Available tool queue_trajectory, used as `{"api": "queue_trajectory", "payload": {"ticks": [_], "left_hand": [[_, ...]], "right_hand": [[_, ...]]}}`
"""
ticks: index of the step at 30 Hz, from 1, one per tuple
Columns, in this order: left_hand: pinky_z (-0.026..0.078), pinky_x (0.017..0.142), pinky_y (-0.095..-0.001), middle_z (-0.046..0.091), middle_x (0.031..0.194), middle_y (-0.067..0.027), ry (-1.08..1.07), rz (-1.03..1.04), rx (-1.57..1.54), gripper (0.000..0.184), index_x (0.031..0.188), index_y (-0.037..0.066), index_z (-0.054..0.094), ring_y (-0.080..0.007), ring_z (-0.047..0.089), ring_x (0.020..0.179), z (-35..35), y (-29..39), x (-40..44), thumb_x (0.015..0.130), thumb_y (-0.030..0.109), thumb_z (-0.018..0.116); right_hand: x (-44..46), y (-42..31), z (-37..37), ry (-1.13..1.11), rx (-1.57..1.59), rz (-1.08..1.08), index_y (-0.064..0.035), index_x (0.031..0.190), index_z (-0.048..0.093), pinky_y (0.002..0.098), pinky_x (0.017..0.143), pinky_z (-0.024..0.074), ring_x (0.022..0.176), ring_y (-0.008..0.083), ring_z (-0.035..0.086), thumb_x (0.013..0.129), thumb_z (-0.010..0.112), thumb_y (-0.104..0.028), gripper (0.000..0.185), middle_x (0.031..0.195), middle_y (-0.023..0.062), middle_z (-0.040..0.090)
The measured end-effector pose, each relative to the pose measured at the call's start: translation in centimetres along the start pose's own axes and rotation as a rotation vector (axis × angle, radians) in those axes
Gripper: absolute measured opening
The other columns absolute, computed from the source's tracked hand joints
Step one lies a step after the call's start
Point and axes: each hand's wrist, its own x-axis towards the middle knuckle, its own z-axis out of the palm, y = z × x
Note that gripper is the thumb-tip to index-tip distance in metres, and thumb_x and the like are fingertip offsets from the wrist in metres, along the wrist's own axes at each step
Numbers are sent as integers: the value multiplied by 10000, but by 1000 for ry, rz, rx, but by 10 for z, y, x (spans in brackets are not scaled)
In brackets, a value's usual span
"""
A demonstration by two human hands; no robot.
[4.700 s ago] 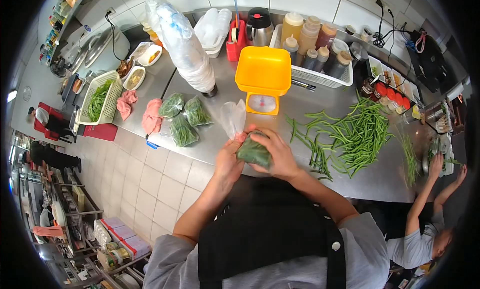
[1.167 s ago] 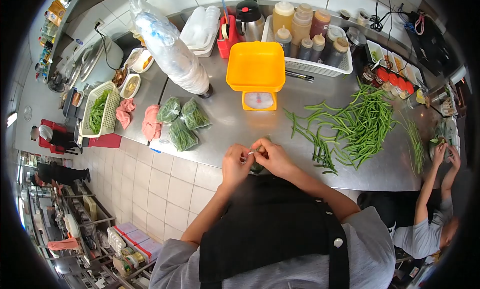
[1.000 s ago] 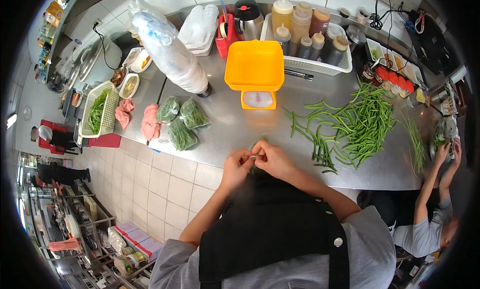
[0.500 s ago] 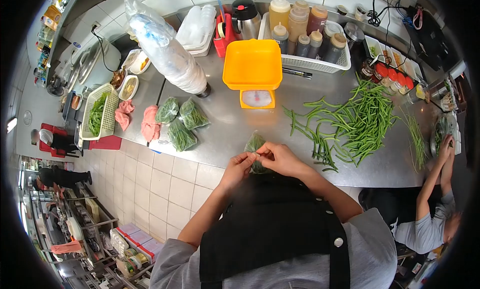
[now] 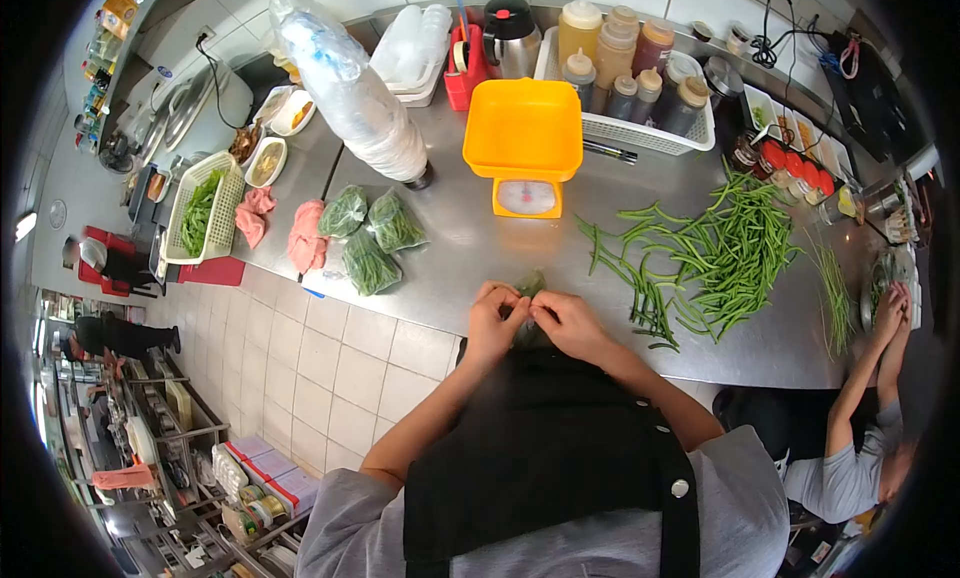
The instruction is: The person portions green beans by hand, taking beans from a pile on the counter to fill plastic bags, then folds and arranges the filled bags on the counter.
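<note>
A small clear plastic bag of cut green beans (image 5: 533,281) is at the counter's front edge, close to my apron and partly covered by my hands. My left hand (image 5: 495,321) pinches the bag's plastic from the left. From the right, my right hand (image 5: 568,324) pinches it too, fingertips close to those of the left. Several filled bags of green beans (image 5: 370,265) lie together on the steel counter to the left. Loose long green beans (image 5: 735,253) are spread in a heap to the right. Behind my hands stands a yellow kitchen scale (image 5: 527,199) with an orange pan (image 5: 522,128).
A tall stack of plastic-wrapped cups (image 5: 350,98) stands left of the scale. Sauce bottles fill a white basket (image 5: 640,133) at the back. Pink cloths (image 5: 306,240) and a basket of greens (image 5: 232,218) are at left. At far right, a co-worker's hands (image 5: 893,308) work over a bowl.
My view has shifted slightly. My left hand has risen and turned, its fingers now curled higher by the bag. More of the bag is covered by my hands.
</note>
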Motion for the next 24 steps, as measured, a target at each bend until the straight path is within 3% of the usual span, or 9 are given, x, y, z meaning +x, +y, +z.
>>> {"api": "queue_trajectory", "payload": {"ticks": [1,2,3,6,10,12,19,21,24], "left_hand": [[419,900,-339,633,984,-87,86,178,58,53,914,66,708,-235,569,1033,5,-3,0,863,79,717],[405,931,-361,636,1042,-83,173,357,117,98,956,90,703,-256,562,1046,8,-6,0,859,83,713],[405,931,-361,636,1042,-83,182,354,117,98,956,90,703,-256,562,1046,7,-4,-2,859,83,713],[317,1034,-442,632,1232,18,37,382,310,160,1040,175,692,-265,526,1175,5,-2,-5,881,186,709],[280,1087,-485,628,1266,31,4,467,364,204,1061,185,694,-251,504,1264,4,-2,-4,862,220,725],[235,1134,-488,636,1271,31,-22,471,419,237,1037,167,699,-241,471,1324,3,-1,-5,809,184,765],[209,1139,-556,647,1220,76,-59,509,522,198,1007,190,703,-216,503,1294,2,5,-2,816,211,749],[181,1147,-586,649,1208,80,-56,548,550,184,988,189,711,-218,500,1298,4,4,0,809,193,754],[135,1157,-623,643,1222,72,-21,517,563,162,969,183,713,-228,477,1325,8,7,-1,809,182,737]], "right_hand": [[-1,10,4,-7,2,-5,-19,872,631,335,638,463,701,184,609,942,577,-143,153,769,91,641],[-2,20,5,-66,307,182,-35,862,627,307,625,436,691,152,571,955,576,-164,167,752,48,606],[-4,22,5,-126,610,374,-51,852,624,278,611,409,681,120,533,967,574,-184,183,736,5,572],[-7,23,5,-106,1016,590,-73,847,613,231,607,355,688,68,454,981,570,-200,190,740,-50,500],[-5,16,2,-10,881,544,-56,836,609,234,622,368,697,74,475,975,563,-175,189,747,-36,527],[-6,23,7,12,600,319,-61,902,622,199,612,345,684,30,433,1005,538,-175,175,753,-59,510],[-7,14,0,112,211,125,-23,805,557,241,593,360,675,58,432,962,538,-111,181,702,-22,487],[-7,10,-4,117,110,165,5,809,583,323,598,433,629,161,526,920,557,-126,173,679,128,539],[-6,20,-2,95,131,205,7,807,574,325,602,436,631,151,524,911,568,-125,168,666,119,534]]}}
